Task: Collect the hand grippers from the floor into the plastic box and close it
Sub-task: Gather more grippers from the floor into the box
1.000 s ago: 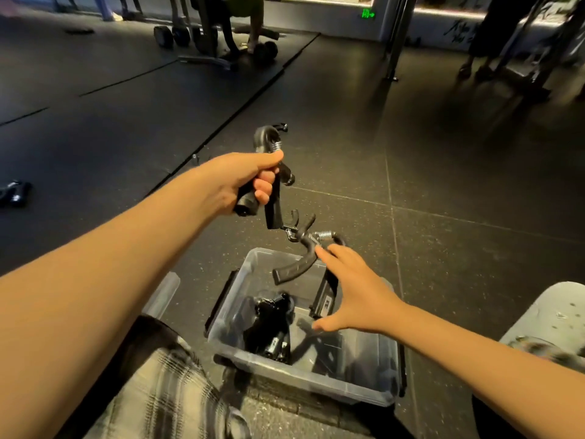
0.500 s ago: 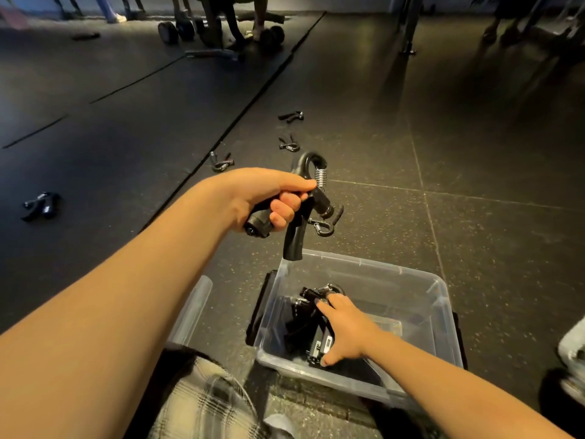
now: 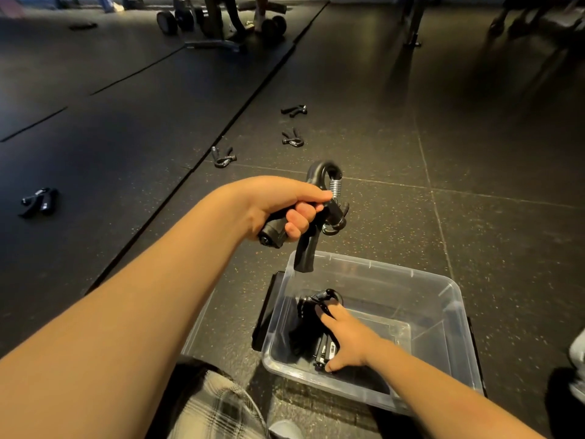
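My left hand (image 3: pixel 278 201) grips a black hand gripper (image 3: pixel 304 255) by one handle, its spring loop up, just above the far left corner of the clear plastic box (image 3: pixel 443 288). The box stands open on the floor in front of me. Inside it my right hand (image 3: pixel 348 340) reaches down and holds a hand gripper (image 3: pixel 326 351) between fingers and thumb, on top of other black grippers (image 3: pixel 308 307). More grippers lie on the floor: one (image 3: pixel 223 156) on the mat seam, two farther off (image 3: pixel 292 137) (image 3: pixel 294 109), and one (image 3: pixel 39 201) at far left.
A black latch (image 3: pixel 264 312) sits on the box's left side, and a translucent plastic piece (image 3: pixel 198 331) peeks out beside my left forearm. Dumbbells and a bench (image 3: pixel 221 20) stand at the far end of the mats. A person's feet show near them.
My right hand carried its gripper down from above the box to inside it. My left hand brought its gripper nearer, over the box's far left corner. The view tilted down.
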